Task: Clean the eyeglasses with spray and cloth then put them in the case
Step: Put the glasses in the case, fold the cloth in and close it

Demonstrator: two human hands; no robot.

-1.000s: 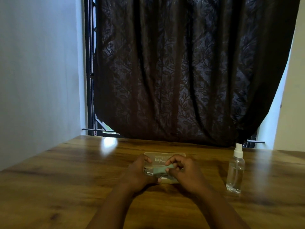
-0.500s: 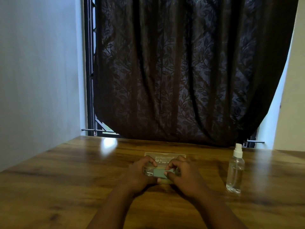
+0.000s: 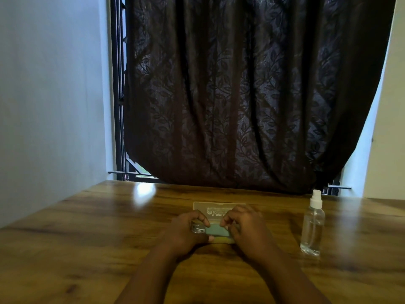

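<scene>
A pale translucent case with printed lettering lies flat in the middle of the wooden table. Just in front of it, both hands meet over a green cloth. My left hand grips the eyeglasses, of which only one clear lens shows beside its fingers. My right hand pinches the cloth from the right, thumb and fingers closed on it. The rest of the glasses is hidden under the cloth and hands. A clear spray bottle with a white nozzle stands upright to the right, apart from my hands.
A dark leaf-patterned curtain hangs behind the table's far edge. A white wall runs along the left side. A window grille shows at the curtain's left.
Both hands have sunk a little toward the table and drawn slightly closer to me, still holding the cloth and glasses. The bottle and case have not moved.
</scene>
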